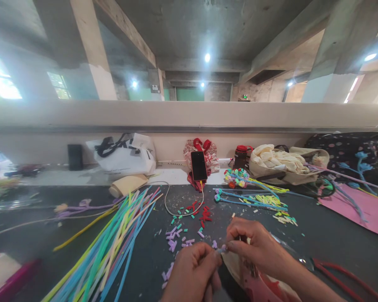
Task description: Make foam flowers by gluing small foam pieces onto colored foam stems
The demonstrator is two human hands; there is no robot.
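Over table (145,256) | left hand (193,268), right hand (255,243) pinch pale piece (221,249) | gap leftward

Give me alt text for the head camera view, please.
Two bare hands, left and right, pinch a tiny pale purple piece above a dark work table scattered with short coloured pieces, beside long pastel fuzzy stems.

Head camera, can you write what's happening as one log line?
left hand, right hand: pinching small pale piece | right side: red-handled tool | ahead: phone, cable attached
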